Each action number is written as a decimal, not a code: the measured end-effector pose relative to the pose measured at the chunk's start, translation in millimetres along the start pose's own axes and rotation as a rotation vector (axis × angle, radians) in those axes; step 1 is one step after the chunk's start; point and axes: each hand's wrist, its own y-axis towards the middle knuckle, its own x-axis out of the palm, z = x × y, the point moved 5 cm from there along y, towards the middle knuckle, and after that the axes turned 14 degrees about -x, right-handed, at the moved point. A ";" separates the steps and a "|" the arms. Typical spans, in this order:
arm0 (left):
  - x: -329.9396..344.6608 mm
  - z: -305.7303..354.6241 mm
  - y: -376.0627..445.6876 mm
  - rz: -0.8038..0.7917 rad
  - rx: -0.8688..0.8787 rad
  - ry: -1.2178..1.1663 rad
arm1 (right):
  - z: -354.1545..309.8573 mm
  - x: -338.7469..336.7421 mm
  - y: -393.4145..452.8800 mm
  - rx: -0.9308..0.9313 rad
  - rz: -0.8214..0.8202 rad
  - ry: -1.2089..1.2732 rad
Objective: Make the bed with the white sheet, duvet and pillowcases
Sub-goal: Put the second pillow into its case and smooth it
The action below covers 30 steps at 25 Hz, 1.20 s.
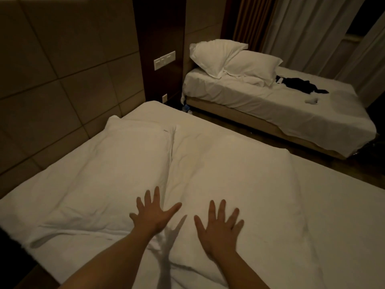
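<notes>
Two white pillows lie flat, side by side, at the head of the near bed. The left pillow (116, 167) is next to the padded headboard wall; the right pillow (229, 174) lies beside it. My left hand (153, 212) is flat with fingers spread at the seam between the two pillows. My right hand (219, 225) is flat with spread fingers on the right pillow's near part. A white sheet (343, 215) covers the mattress. No duvet shows on this bed.
A second bed (260, 105) stands at the back right with two pillows (233, 59), dark clothing (300, 84) and a small white item on it. A wooden floor strip (239, 130) separates the beds. Wall switches (164, 60) and curtains (312, 28) stand behind.
</notes>
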 end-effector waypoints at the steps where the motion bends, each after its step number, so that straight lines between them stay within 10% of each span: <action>1: -16.5 -6.6 21.6 0.029 -0.002 -0.009 | -23.2 2.4 18.9 -0.029 -0.009 0.005; 13: -191.9 -78.8 353.7 0.120 -0.126 -0.135 | -286.7 52.9 341.4 0.125 -0.061 0.374; 21: -131.2 -102.5 470.4 0.013 -0.271 -0.003 | -280.8 130.0 439.2 0.404 0.098 0.282; 30: -123.4 -97.4 492.1 0.097 -0.255 0.172 | -279.1 147.8 455.8 0.302 0.187 0.144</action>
